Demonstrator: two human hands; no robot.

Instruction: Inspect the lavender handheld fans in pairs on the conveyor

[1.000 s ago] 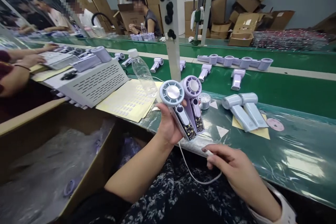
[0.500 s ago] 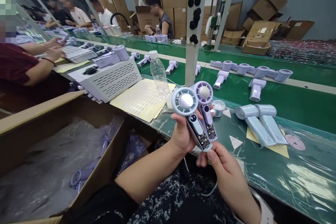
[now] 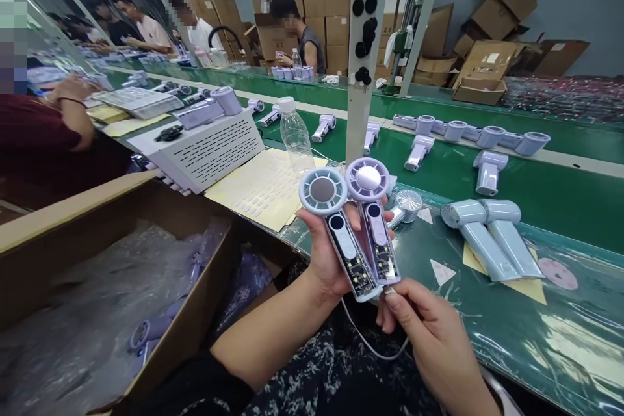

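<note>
My left hand (image 3: 325, 253) is closed around two handheld fans side by side, fronts facing me. The light blue fan (image 3: 322, 191) is on the left and the lilac fan (image 3: 368, 180) on the right. Circuit boards show through the lower fronts of both handles. My right hand (image 3: 429, 325) pinches the plug of a white cable (image 3: 370, 352) at the bottom end of the lilac fan. Whether the plug sits inside the fan's port I cannot tell. The cable loops down in front of my lap.
Light blue fans (image 3: 492, 244) lie on a yellow sheet to the right. A water bottle (image 3: 296, 140) and a vented metal box (image 3: 209, 149) stand left of the post (image 3: 361, 78). Lilac fans (image 3: 489, 172) rest on the green conveyor. A carton (image 3: 63, 208) holds plastic-wrapped fans.
My right hand with the cable plug has moved from the light blue fan's base to the lilac fan's base. The fans have spread apart, and the light blue fan's small display is dark now.
</note>
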